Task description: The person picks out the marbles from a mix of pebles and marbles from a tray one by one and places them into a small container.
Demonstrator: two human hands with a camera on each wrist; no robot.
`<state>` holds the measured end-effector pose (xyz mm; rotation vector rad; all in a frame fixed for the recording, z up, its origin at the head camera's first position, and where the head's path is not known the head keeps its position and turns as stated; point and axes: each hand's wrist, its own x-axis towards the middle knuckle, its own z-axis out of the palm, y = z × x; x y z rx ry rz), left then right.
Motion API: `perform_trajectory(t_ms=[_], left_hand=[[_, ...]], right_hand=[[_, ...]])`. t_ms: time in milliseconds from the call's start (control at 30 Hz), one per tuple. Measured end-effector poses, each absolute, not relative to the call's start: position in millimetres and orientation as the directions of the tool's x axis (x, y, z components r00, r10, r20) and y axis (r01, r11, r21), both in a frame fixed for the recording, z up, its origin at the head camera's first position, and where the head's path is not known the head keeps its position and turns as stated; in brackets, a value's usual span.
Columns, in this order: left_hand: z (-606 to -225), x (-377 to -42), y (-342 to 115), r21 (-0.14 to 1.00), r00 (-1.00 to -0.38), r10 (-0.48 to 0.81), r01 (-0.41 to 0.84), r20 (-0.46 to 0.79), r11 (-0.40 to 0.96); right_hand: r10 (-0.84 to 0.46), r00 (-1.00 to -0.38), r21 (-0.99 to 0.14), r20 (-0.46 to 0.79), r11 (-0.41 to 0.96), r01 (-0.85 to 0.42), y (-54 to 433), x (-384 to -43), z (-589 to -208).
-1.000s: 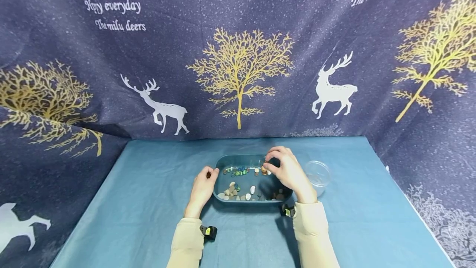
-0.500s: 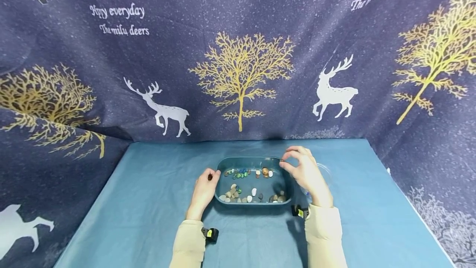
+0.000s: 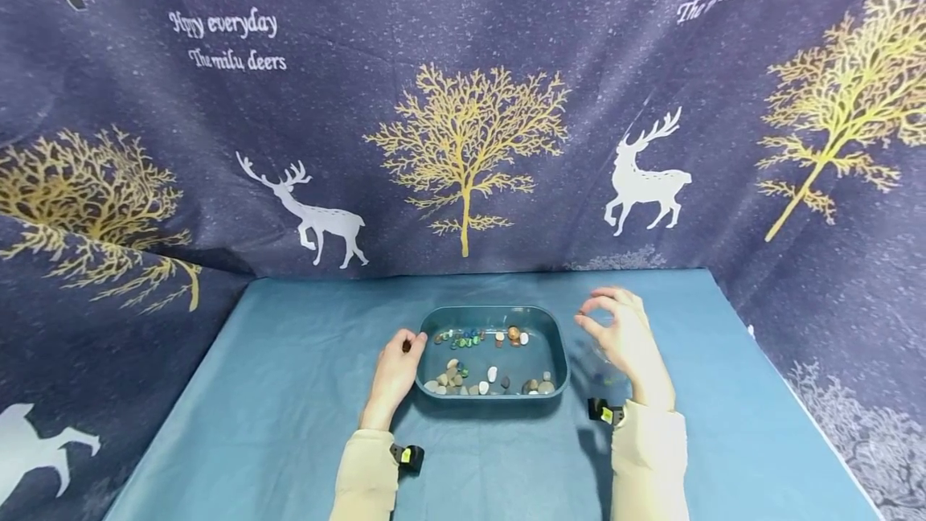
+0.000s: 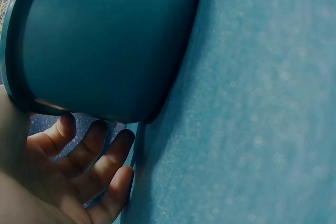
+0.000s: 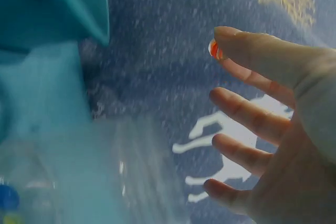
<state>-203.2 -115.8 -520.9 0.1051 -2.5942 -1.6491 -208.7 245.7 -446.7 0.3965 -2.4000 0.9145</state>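
On the blue cloth stands a dark teal basin (image 3: 489, 398) with rounded corners. My left hand (image 3: 394, 364) grips its left end; in the left wrist view the fingers (image 4: 102, 163) curl against the outer wall. My right hand (image 3: 633, 344) is in the air right of the basin, over a clear plastic jar (image 5: 144, 169). Between its thumb and index finger it pinches a glass marble (image 5: 214, 49) with an orange-red and white swirl; the other fingers are spread. Blue and yellow marbles (image 5: 9, 196) show low inside the jar, which the hand partly hides in the head view.
Inside the basin, green and blue marbles (image 3: 466, 339) lie along the back left, a brown ball (image 3: 514, 333) and white stones at the back right. Pebbles (image 3: 450, 376) gather in the front corners. A printed curtain (image 3: 463, 143) hangs behind the table.
My right hand has moved right, from above the basin's back right, past its rim to over the jar, carrying the marble. The left hand keeps its place on the basin.
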Motion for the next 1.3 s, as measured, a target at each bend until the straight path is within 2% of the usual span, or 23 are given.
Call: perform_trajectory(t_ms=[300,633,967,1300], left_hand=[[-521,-203,-116,0.904,-0.995,-0.1,-0.017,0.029,0.428],[-522,-203,-116,0.898,-0.994,-0.105,-0.023,0.026,0.439],[-522,-203,-116,0.9,-0.994,-0.109,-0.022,0.029,0.435],[-521,-203,-115,0.9,-0.994,-0.106,-0.017,0.032,0.436]], right_hand=[[0.017,-0.894,-0.603,0.448,0.744,-0.288,275,-202,-457],[0.057,-0.958,-0.642,0.283,0.753,-0.145,291,-199,-467],[0.041,-0.98,-0.649,0.197,0.755,-0.098,293,-201,-477],[0.112,-0.993,-0.654,-0.031,0.749,0.105,290,-202,-474]])
